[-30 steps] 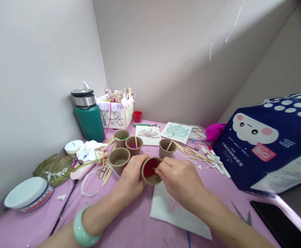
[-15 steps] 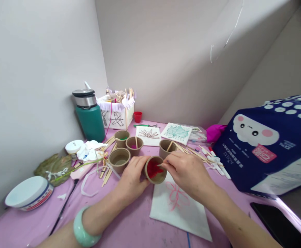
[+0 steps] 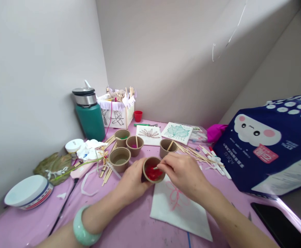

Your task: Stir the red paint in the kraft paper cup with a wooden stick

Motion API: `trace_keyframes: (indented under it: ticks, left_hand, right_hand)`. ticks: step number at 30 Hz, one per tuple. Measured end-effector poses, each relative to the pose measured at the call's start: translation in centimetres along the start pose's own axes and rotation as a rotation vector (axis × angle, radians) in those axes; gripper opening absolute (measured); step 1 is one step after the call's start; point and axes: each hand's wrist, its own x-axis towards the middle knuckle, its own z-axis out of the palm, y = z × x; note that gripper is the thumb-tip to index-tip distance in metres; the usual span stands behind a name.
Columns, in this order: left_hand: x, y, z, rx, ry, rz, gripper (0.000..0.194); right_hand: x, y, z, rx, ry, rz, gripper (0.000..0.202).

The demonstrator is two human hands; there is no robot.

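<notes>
My left hand (image 3: 135, 179) is wrapped round a small brown cup (image 3: 145, 171) with red paint (image 3: 152, 174) inside, its mouth tilted toward me. Pinched in my right hand (image 3: 178, 172) is a thin wooden stick (image 3: 156, 168), its tip in the red paint; most of it is hidden by my fingers. Below the cup lies a white cloth (image 3: 181, 217) bearing a pink flower drawing, partly covered by my right hand and forearm. Close by stand other brown cups: one with clear liquid (image 3: 119, 160), one with purple paint (image 3: 134, 146), one with green (image 3: 122, 137) and one holding a stick (image 3: 168, 148).
On the left are a white bowl (image 3: 29, 193), a green bottle (image 3: 90, 119) and crumpled tissue (image 3: 91, 150). Two drawn cloth squares (image 3: 148, 135) lie behind the cups. To the right are loose sticks (image 3: 191, 153), markers (image 3: 219, 167), a dark blue bag (image 3: 251, 162) and a black phone (image 3: 279, 224).
The cup has tipped slightly and shifted a little left, and the red paint has spread differently inside. My right hand has moved left with the stick, farther into the cup.
</notes>
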Motion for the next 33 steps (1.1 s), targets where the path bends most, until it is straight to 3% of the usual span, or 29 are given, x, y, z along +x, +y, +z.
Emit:
trace_keyframes:
  ticks: [4, 8, 14, 23, 26, 29, 33]
  left_hand:
    - [0.1, -0.1, 0.0, -0.059, -0.031, -0.103, 0.058]
    - [0.1, -0.1, 0.0, -0.077, -0.034, -0.122, 0.060]
    - [0.1, -0.1, 0.0, -0.100, -0.031, -0.134, 0.057]
    - [0.1, 0.5, -0.2, -0.117, -0.004, -0.126, 0.061]
    - [0.1, 0.5, -0.3, -0.122, -0.012, -0.147, 0.068]
    - [-0.3, 0.4, -0.5, -0.069, -0.049, -0.187, 0.087]
    - [-2.4, 1.1, -1.6, 0.114, -0.100, -0.279, 0.097]
  right_hand:
    - [0.2, 0.8, 0.1, 0.039, 0.088, 0.081, 0.028]
    - [0.4, 1.2, 0.5, 0.049, 0.126, 0.133, 0.033]
    - [0.3, 1.0, 0.6, 0.042, 0.055, 0.046, 0.022]
    - [0.2, 0.4, 0.7, -0.056, 0.078, -0.037, 0.018]
    - [0.1, 0.3, 0.8, -0.080, 0.074, -0.038, 0.019]
    - [0.1, 0.3, 0.9, -0.036, 0.095, -0.053, 0.020]
    - [0.1, 0.7, 1.0, 0.011, 0.115, -0.068, 0.021]
